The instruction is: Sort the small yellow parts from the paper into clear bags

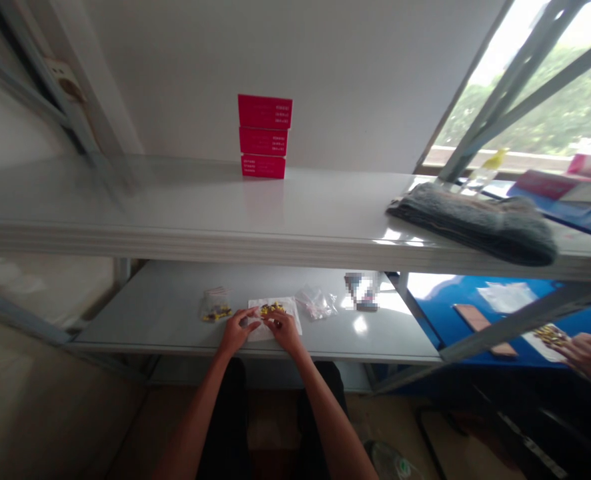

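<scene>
1. Head view, principal lot: a pile of small pieces, yellow with dark parts, lying loose on a white sheet on the grey tabletop. Single shapes too small to tell.
2. Head view, handling: judged light and probably stiff, apt to roll or scatter if pushed; slipperiness and fragility uncertain. Best hold, by estimate: a fingertip pinch across one piece's sides, taken from the pile's near edge.
3. Head view, left hand: at the sheet's left side, thumb and forefinger apart, with a gap showing between them.
4. Head view, right hand: at the pile's near right edge, fingers curled over the pieces; whether they clamp one cannot be told.
5. Head view, adjoining items: left, a clear bag with similar yellow and dark pieces at its near edge; right, crumpled clear plastic bags, thin and limp-looking, just beside the sheet.
</scene>
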A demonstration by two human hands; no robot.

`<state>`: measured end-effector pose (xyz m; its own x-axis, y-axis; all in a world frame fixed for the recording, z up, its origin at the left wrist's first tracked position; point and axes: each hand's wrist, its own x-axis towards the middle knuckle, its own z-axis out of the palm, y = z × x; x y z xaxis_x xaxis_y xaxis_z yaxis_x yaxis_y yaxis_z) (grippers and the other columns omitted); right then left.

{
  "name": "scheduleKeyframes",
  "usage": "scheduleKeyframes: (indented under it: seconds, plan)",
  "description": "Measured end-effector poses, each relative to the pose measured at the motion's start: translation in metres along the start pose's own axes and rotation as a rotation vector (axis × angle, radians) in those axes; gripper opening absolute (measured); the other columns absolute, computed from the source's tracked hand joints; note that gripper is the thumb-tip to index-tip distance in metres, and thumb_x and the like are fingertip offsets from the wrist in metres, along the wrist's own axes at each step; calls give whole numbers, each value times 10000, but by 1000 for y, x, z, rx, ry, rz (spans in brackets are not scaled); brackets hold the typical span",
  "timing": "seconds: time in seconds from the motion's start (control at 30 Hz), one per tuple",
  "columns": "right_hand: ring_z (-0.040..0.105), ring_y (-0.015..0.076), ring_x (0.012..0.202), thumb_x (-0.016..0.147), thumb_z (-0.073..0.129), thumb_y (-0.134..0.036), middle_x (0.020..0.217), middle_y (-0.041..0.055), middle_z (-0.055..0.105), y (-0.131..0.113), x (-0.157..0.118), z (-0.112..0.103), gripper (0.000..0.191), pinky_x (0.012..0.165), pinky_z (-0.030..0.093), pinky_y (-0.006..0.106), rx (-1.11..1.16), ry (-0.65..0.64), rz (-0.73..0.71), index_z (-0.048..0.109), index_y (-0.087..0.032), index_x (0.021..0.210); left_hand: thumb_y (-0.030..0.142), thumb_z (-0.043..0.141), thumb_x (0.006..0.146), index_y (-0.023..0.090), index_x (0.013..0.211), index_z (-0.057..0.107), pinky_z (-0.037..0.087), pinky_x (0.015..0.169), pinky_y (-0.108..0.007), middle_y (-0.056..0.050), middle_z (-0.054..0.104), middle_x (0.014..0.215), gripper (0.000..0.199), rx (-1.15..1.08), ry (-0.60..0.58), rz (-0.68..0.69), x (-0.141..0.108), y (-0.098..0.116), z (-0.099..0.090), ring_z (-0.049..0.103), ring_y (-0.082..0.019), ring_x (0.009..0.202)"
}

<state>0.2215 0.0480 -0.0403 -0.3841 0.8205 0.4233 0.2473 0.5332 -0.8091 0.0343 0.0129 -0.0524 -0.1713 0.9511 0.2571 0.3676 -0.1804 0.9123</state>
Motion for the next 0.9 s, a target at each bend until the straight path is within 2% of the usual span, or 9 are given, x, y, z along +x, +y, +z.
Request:
scheduleKeyframes:
  seconds: [0.1, 0.33, 0.47, 0.57, 0.67, 0.73, 0.8, 0.9]
  plan:
    - [647, 158, 679, 915, 643, -270, 918, 45, 761, -1, -1, -1, 148, 663, 516, 261, -16, -16, 32, 779, -229, 954, 360, 804, 696, 228, 1134, 738, 489, 983, -392, -55, 739, 1029, 462, 10, -30, -7, 0, 3, 0, 675, -241, 996]
    - [668, 186, 819, 940, 605, -269, 977, 64, 732, 5, -1, 1, 186, 724, 523, 276, -1, -93, -29, 789, -241, 938, 367, 797, 704, 224, 1118, 744, 498, 989, -394, -76, 746, 1110, 442, -50, -24, -59, 1, 0, 0, 693, -263, 1043]
    - [673, 194, 898, 967, 546, -282, 1085, 72, 721, 2, -1, 0, 266, 822, 522, 306, -66, -177, -68, 758, -264, 1127, 396, 768, 747, 193, 1185, 706, 516, 968, -386, -99, 750, 1126, 487, -130, 21, -118, 1, -5, -2, 695, -261, 1054]
    - [630, 148, 689, 966, 562, -355, 1068, 59, 727, 0, -3, -2, 374, 733, 517, 285, -92, -194, -32, 653, -279, 1320, 435, 731, 790, 179, 1195, 695, 515, 967, -369, -109, 737, 1155, 481, -198, 72, -119, 1, -7, -3, 685, -249, 1071]
    - [570, 129, 610, 974, 535, -334, 1054, 56, 734, 3, -4, -2, 402, 664, 498, 266, -77, -60, 23, 618, -256, 1359, 464, 742, 774, 168, 1152, 715, 533, 909, -342, -96, 752, 1061, 481, -226, 116, -139, 1, -10, -4, 698, -236, 986]
    - [612, 161, 725, 977, 484, -261, 1073, 72, 730, 7, -4, -1, 362, 724, 508, 280, -107, 91, 65, 666, -226, 1288, 481, 760, 748, 158, 1115, 731, 544, 851, -323, -85, 757, 978, 491, -257, 159, -169, 1, -12, -4, 701, -223, 908]
    - [630, 200, 886, 951, 466, -187, 1076, 85, 720, 10, -5, 1, 344, 825, 507, 311, -189, 180, 91, 715, -211, 1186, 506, 768, 728, 148, 1100, 736, 550, 806, -313, -81, 759, 931, 517, -316, 201, -198, 1, -13, -3, 701, -214, 853]
    - [590, 233, 1045, 890, 504, -107, 1099, 87, 691, 10, -4, 4, 358, 929, 481, 344, -352, 129, 59, 736, -232, 1132, 531, 777, 709, 147, 1073, 746, 552, 789, -312, -89, 765, 938, 530, -387, 237, -219, 1, -12, -2, 705, -214, 841]
